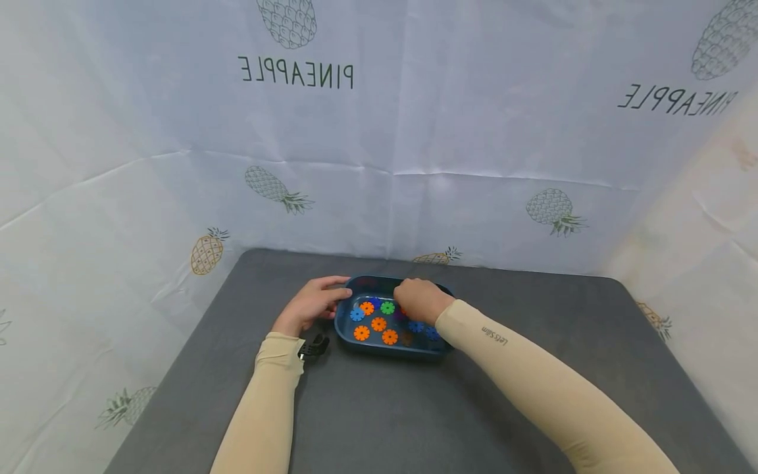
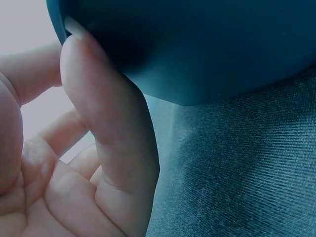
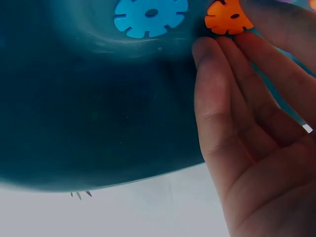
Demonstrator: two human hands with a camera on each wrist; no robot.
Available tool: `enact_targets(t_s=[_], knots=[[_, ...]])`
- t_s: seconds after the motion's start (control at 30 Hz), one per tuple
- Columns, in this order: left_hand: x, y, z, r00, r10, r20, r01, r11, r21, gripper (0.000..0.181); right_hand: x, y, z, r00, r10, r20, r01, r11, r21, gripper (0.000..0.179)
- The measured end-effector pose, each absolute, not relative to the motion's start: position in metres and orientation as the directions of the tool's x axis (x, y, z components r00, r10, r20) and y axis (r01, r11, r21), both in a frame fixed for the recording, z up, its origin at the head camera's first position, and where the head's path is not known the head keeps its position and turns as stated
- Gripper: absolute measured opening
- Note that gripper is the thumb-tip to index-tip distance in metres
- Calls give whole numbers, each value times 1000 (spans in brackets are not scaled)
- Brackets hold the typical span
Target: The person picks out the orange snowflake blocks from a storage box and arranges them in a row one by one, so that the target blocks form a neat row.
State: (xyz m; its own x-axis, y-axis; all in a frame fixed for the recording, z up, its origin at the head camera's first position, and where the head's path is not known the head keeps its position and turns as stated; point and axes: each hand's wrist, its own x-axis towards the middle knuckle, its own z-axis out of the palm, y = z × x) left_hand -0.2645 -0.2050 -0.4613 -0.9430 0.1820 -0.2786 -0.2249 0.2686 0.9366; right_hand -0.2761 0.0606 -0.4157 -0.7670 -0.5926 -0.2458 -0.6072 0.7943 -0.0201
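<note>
Your left hand (image 1: 308, 308) rests relaxed against the dark blue plastic tray (image 1: 349, 332); your right hand (image 1: 418, 299) pinches an orange plastic gear disc (image 3: 228, 18), which could slip free.

One dark blue tray (image 1: 349, 329) on one grey table (image 1: 379, 415). Visible in the tray: four orange snowflake discs (image 1: 378, 324), three blue discs (image 1: 357, 315), one green disc (image 1: 387, 307). Others are hidden by a hand.

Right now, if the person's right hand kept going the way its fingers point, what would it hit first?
Probably the orange disc: the right hand reaches into the blue tray, fingertips right beside that disc, though contact is unclear.
</note>
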Motion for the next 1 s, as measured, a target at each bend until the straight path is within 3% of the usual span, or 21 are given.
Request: enact_targets(t_s=[0.33,0.57,0.7,1.0], knots=[[-265,-200,-460,-940,190,-284,-231,259,938,49,-273,65,-418,-779,-591,-210,-601,799,-19,10],[-266,-198,-458,-943,182,-277,-224,263,938,49,-277,68,-410,-784,-563,-261,-570,820,-55,9],[-266,-198,-458,-943,183,-277,-225,262,939,50,-280,72,-399,-769,-573,-283,-570,815,-99,7],[-264,-205,-460,-942,186,-278,-226,260,939,50,-285,81,-379,-734,-597,-324,-547,802,-239,20]])
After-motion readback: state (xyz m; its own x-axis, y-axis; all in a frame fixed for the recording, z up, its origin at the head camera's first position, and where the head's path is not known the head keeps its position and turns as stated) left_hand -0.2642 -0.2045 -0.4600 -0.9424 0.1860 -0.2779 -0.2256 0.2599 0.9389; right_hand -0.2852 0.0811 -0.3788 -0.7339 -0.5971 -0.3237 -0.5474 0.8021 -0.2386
